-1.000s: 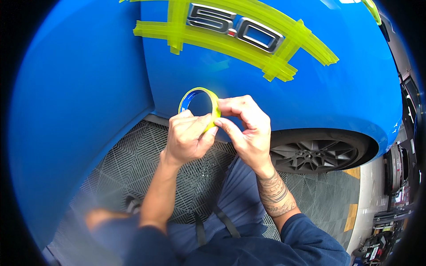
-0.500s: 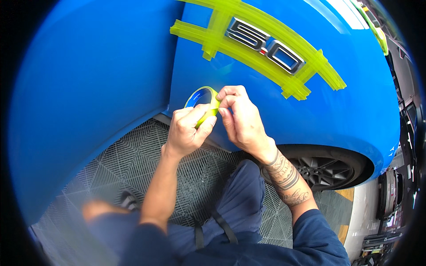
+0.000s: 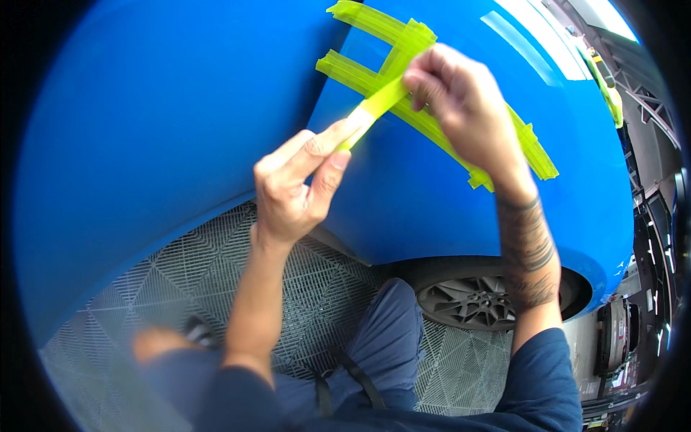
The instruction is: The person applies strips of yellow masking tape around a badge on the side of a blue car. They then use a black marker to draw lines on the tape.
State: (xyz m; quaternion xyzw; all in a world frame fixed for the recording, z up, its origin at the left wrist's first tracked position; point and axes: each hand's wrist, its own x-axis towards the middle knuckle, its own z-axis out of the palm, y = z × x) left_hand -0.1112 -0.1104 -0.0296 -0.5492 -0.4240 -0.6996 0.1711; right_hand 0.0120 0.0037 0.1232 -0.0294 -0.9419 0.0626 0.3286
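A length of yellow-green masking tape [image 3: 383, 101] stretches between my two hands, slanting up to the right in front of a blue car's fender [image 3: 403, 209]. My left hand [image 3: 291, 180] is closed on the tape roll, which shows as a narrow edge past its fingers and thumb. Higher up, my right hand [image 3: 464, 101] pinches the far end of the pulled strip. Strips of the same tape [image 3: 360, 75] are stuck on the fender and cross each other behind my right hand. That hand hides the badge between them.
Another blue panel [image 3: 165, 122] fills the left side, with a dark gap beside the fender. Below the fender is a wheel [image 3: 475, 299] with dark spokes. Grey grid tiles [image 3: 201, 259] cover the floor under my bent legs. Another vehicle [image 3: 615, 335] stands at the far right.
My right hand has moved up and right, drawing a strip off the roll. My left hand has tilted the roll edge-on. The view has shifted, and the badge is now covered.
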